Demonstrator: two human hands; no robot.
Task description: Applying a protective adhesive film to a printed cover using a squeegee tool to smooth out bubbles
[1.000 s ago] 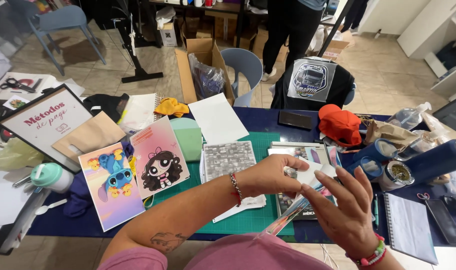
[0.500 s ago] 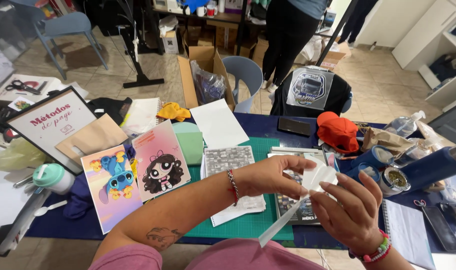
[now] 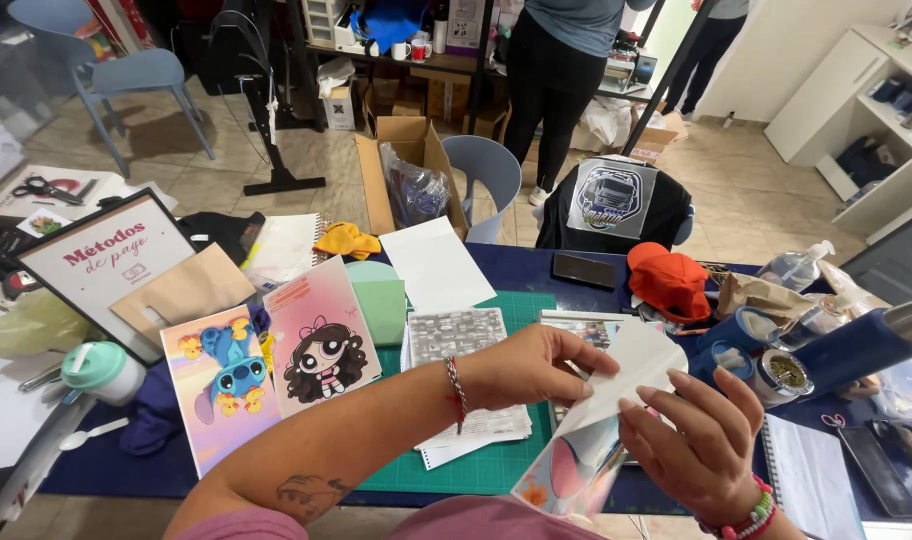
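Low in the centre-right of the frame, both hands work on one glossy printed sheet [image 3: 581, 465] held above the tabletop [image 3: 516, 268]. The left hand [image 3: 531, 367] reaches in from the lower left, a beaded bracelet at its wrist, and its fingers are closed in a pinch on a white backing layer [image 3: 636, 365] that lifts away from the sheet's upper edge. The right hand [image 3: 701, 445], at the lower right with a coloured bracelet, is half open, fingers spread and curled against the sheet's right side, steadying it from behind. The sheet hangs tilted, its colourful lower corner pointing toward the bottom of the frame.

Under the hands lies a green cutting mat [image 3: 496, 465] with a patterned grey sheet [image 3: 456, 335] on it. To the left stand two cartoon prints [image 3: 276, 370], and further left a framed sign [image 3: 101, 262]. An orange cap [image 3: 671, 282] sits at the right, beside a dark phone [image 3: 584, 270]. In the upper part of the frame a person in dark trousers [image 3: 551, 75] stands near an open cardboard box [image 3: 401, 170]
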